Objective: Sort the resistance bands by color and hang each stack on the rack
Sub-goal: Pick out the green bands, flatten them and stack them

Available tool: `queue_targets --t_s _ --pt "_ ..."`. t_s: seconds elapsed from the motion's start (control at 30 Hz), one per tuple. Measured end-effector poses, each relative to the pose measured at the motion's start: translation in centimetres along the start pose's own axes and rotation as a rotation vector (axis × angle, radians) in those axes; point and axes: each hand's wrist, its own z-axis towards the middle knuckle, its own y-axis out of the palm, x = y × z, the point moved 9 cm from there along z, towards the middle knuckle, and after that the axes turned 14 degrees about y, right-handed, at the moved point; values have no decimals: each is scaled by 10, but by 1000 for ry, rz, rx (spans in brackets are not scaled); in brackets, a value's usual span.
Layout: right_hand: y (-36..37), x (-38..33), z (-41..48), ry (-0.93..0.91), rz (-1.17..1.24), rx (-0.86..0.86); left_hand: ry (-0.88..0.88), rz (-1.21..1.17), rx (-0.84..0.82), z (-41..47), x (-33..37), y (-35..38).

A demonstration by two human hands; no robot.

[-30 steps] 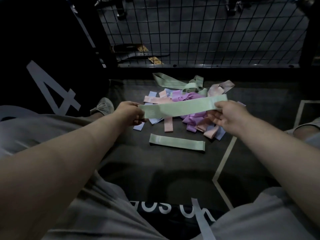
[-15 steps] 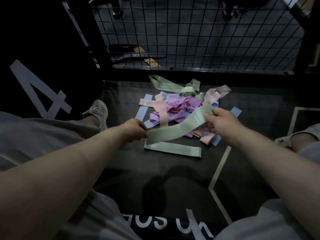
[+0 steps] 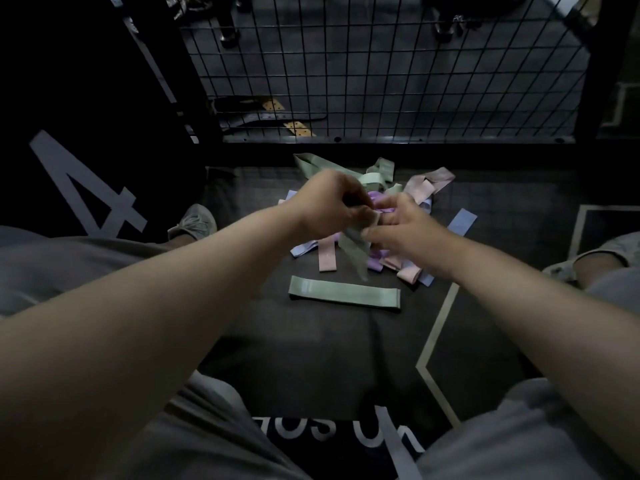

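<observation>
My left hand (image 3: 325,206) and right hand (image 3: 401,226) meet above the pile (image 3: 375,263), nearly touching. Both have their fingers curled in on the top of a green held band (image 3: 355,252) and pinch it. The held band is doubled over, and its loose length hangs down between my wrists toward the mat (image 3: 311,358). The fingertips are blurred, so I cannot tell which fingers carry the grip.

What the next move turns on is the flat band (image 3: 344,294), also green. It lies on the mat apart from the pile, on my side of it, below the hands and just under the dangling tip. Its long axis runs left to right, with the right end tipped slightly toward me. The held band hangs roughly crosswise to that.

I judge the next step is to lay the held band on the flat band to build the green stack. That means spreading my hands so its length turns left to right first. The flat band's middle sits under the gap between my hands, so neither is clearly nearer.

Purple, pink, blue and more green bands lie tangled in the pile. The mesh (image 3: 381,81) rises beyond it. Sorting looks barely begun.
</observation>
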Motion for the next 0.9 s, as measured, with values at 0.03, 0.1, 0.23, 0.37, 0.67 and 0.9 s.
queue_targets --t_s 0.03,0.1,0.23,0.37,0.67,0.9 --pt "5 2 0 8 8 -54 0 -17 -2 -1 2 2" --pt "14 4 2 -14 -159 -94 0 -78 34 -2 6 2" --pt "30 15 -3 1 -408 -116 -94 -333 248 -7 -8 -17" --pt "36 57 -2 201 -435 -236 -254 -428 452 -21 -46 -46" --pt "-40 135 35 523 -393 -48 -896 -758 863 -83 -193 -3" --pt "-82 196 86 756 -174 288 -1240 -582 712 -113 -279 87"
